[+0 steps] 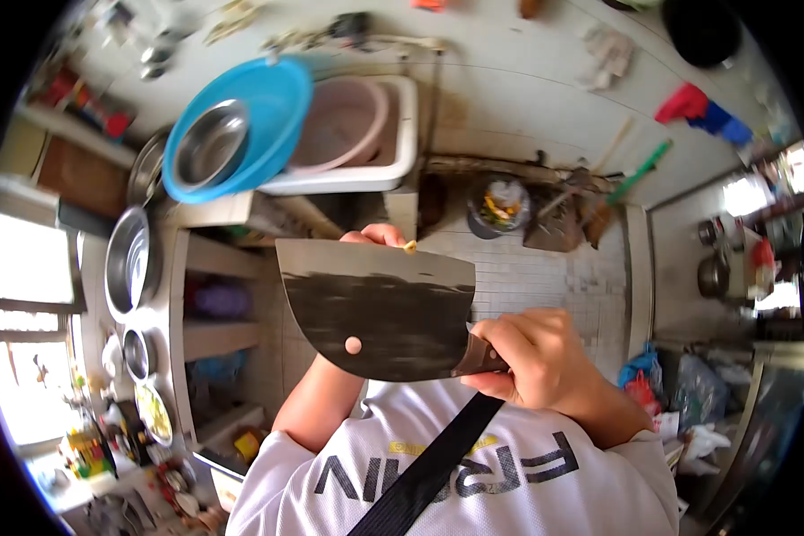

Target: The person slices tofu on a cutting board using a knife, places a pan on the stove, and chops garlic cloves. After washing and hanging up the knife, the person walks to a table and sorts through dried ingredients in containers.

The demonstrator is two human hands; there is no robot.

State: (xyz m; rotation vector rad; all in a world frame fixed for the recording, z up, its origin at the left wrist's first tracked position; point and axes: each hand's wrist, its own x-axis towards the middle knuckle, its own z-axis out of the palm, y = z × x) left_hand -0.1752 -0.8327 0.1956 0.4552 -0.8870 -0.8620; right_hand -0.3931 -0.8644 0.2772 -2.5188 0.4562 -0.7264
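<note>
My right hand [540, 357] is wrapped round the brown wooden handle of a broad, dark-bladed cleaver [375, 308]. Its blade is raised in front of my chest, its flat face toward me, with a round hole near the lower left. Most of my left hand [375, 234] is hidden behind the blade; only bent fingers show over the far edge. A small yellowish piece of food [409, 247] sits at that edge, against the left fingertips; its kind is too small to make out.
Beyond the cleaver, a blue basin [281, 103] with a steel bowl [210, 147] and a pink basin [380, 116] stand on a white sink [409, 129]. On the tiled floor are a rubbish bin [484, 226] and a dustpan [552, 236]. Steel basins [127, 263] line the left counter; plastic bags [701, 393] lie right.
</note>
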